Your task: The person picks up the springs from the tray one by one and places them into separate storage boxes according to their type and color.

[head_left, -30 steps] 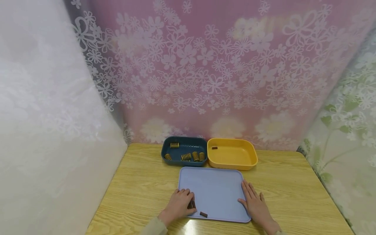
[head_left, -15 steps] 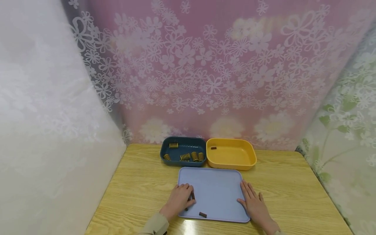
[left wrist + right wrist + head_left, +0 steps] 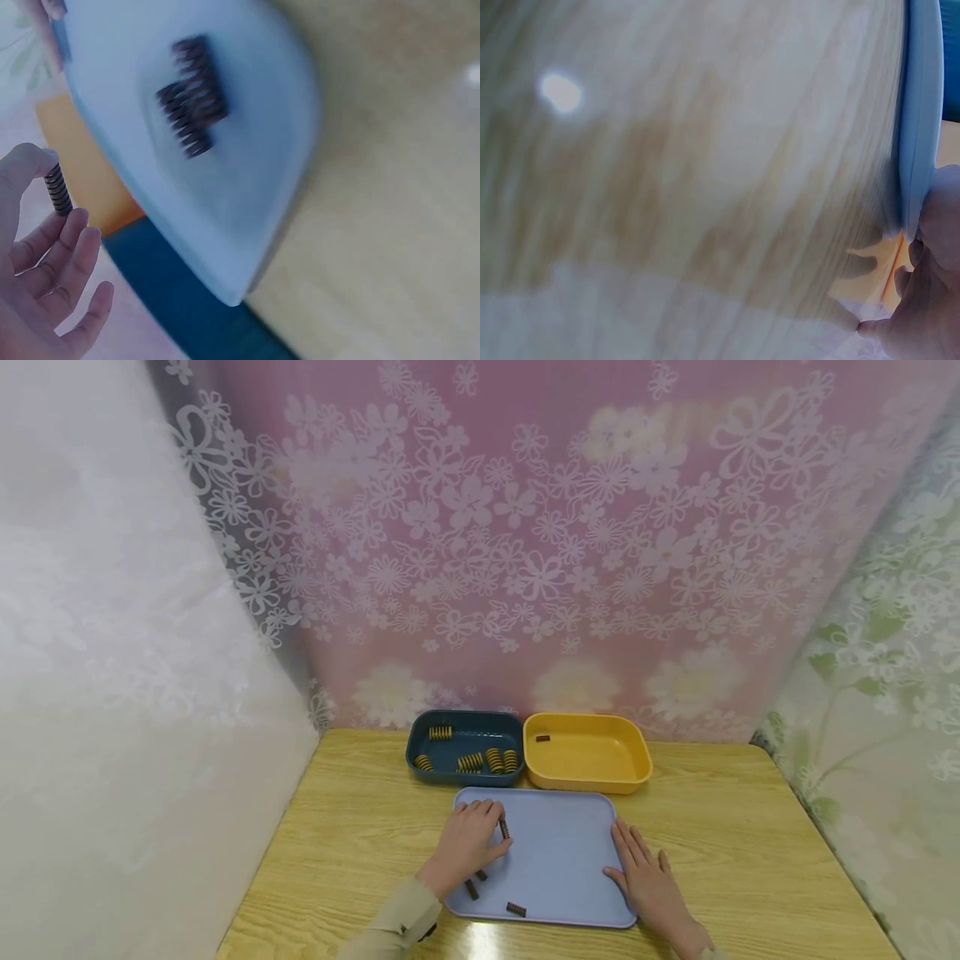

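Between thumb and fingertip, my left hand [image 3: 470,842] pinches a small dark brown spring [image 3: 58,189] above the left part of the light blue tray [image 3: 558,860]. Two more brown springs [image 3: 199,90] lie side by side on the tray below that hand, partly hidden by it in the head view. Another brown spring [image 3: 516,909] rests near the tray's front edge. My right hand [image 3: 651,881] lies with straight fingers along the tray's right edge, touching it.
Behind the tray stand a dark blue container [image 3: 480,720] with several yellow-and-black springs [image 3: 469,762] and a yellow container [image 3: 592,777] with one small brown spring [image 3: 542,738]. All are on a wooden table [image 3: 360,827]; a floral curtain [image 3: 525,568] hangs behind.
My left hand has picked up a brown spring from the tray's front left and moved it away from me, uncovering two springs beneath. The right hand has stayed at the tray's edge.
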### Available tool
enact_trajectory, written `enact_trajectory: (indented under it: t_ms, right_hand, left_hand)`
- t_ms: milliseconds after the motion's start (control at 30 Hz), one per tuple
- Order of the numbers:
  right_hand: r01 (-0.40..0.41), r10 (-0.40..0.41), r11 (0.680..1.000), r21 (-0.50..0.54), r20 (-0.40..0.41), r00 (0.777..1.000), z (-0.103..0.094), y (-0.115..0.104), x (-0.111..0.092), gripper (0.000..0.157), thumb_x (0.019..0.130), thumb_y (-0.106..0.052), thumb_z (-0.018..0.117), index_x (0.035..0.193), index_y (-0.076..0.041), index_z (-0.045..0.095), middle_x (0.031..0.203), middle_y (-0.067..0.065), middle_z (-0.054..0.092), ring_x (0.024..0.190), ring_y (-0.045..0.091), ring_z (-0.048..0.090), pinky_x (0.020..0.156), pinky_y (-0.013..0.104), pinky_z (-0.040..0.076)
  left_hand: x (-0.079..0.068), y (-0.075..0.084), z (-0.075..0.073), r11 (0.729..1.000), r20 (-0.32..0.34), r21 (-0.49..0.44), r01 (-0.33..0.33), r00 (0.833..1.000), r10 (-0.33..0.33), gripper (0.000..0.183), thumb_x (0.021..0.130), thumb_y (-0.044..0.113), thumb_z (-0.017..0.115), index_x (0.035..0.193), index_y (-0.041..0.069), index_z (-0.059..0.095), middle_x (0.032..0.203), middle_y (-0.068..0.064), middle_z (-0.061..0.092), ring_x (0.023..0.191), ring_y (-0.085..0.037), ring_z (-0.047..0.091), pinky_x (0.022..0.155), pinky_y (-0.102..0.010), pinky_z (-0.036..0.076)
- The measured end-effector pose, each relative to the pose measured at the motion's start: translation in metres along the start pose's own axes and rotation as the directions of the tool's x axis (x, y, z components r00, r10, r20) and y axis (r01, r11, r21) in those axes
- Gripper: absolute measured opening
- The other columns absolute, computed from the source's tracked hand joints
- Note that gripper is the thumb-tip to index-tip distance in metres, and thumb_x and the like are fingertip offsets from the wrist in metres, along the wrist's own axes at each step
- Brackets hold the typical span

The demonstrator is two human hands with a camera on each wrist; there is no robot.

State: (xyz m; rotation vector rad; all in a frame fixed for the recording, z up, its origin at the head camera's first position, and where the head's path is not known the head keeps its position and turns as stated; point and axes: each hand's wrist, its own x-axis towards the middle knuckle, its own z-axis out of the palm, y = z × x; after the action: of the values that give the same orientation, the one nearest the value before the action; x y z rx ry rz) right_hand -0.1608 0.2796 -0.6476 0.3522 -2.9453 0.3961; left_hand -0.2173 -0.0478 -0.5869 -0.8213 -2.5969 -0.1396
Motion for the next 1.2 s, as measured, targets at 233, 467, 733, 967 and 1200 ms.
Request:
enact_trajectory:
  t_ms: [233,467,733,967,1200]
  right_hand:
    - [-0.009,0.009,1.000,0.003,-0.007,1.000,-0.002,0.002,0.000,0.069,0.098,-0.034,0.064,0.153,0.000,0.040,0.161,0.017,0.035,0.144,0.043,0.036,0.101,0.079,0.029]
    - [-0.003,0.003,1.000,0.016,-0.027,1.000,-0.003,0.004,0.000,0.068,0.098,-0.035,0.065,0.152,-0.001,0.042,0.160,0.017,0.037,0.143,0.044,0.038,0.101,0.078,0.030]
    - [-0.007,0.008,1.000,0.011,-0.026,1.000,0.000,0.006,-0.001,0.068,0.098,-0.035,0.065,0.152,-0.001,0.042,0.159,0.017,0.037,0.143,0.043,0.038,0.101,0.078,0.030]
    - [-0.029,0.028,0.999,0.022,0.022,0.999,0.003,0.005,0.000,0.069,0.099,-0.035,0.063,0.155,-0.003,0.037,0.163,0.016,0.032,0.147,0.042,0.032,0.105,0.077,0.025]
    - [-0.024,0.024,1.000,0.019,0.000,1.000,0.006,0.006,0.000,0.070,0.098,-0.034,0.065,0.155,-0.004,0.038,0.163,0.014,0.033,0.147,0.041,0.032,0.104,0.077,0.026]
  left_hand:
    - [0.031,0.001,-0.007,0.999,-0.021,0.035,-0.036,0.999,0.037,0.040,0.081,0.051,0.081,0.099,0.019,0.063,0.091,0.005,0.065,0.086,-0.015,0.066,0.073,-0.033,0.053]
    - [0.066,0.003,-0.015,0.997,0.011,0.050,-0.053,0.999,0.053,0.040,0.088,0.052,0.074,0.105,0.019,0.062,0.100,0.004,0.066,0.094,-0.015,0.065,0.081,-0.034,0.052]
    - [0.110,0.008,-0.014,0.996,-0.049,0.042,-0.082,0.995,0.084,0.036,0.090,0.047,0.075,0.107,0.017,0.065,0.096,0.004,0.066,0.087,-0.014,0.063,0.076,-0.030,0.052]
    - [0.141,0.009,-0.003,0.995,0.012,0.096,-0.039,0.999,0.038,0.040,0.090,0.050,0.073,0.115,0.018,0.068,0.105,0.003,0.069,0.092,-0.014,0.066,0.075,-0.028,0.051]
    - [0.161,0.009,0.019,0.993,0.165,0.116,-0.005,0.986,-0.014,0.040,0.091,0.048,0.073,0.116,0.017,0.067,0.109,0.002,0.069,0.095,-0.015,0.065,0.078,-0.029,0.051]
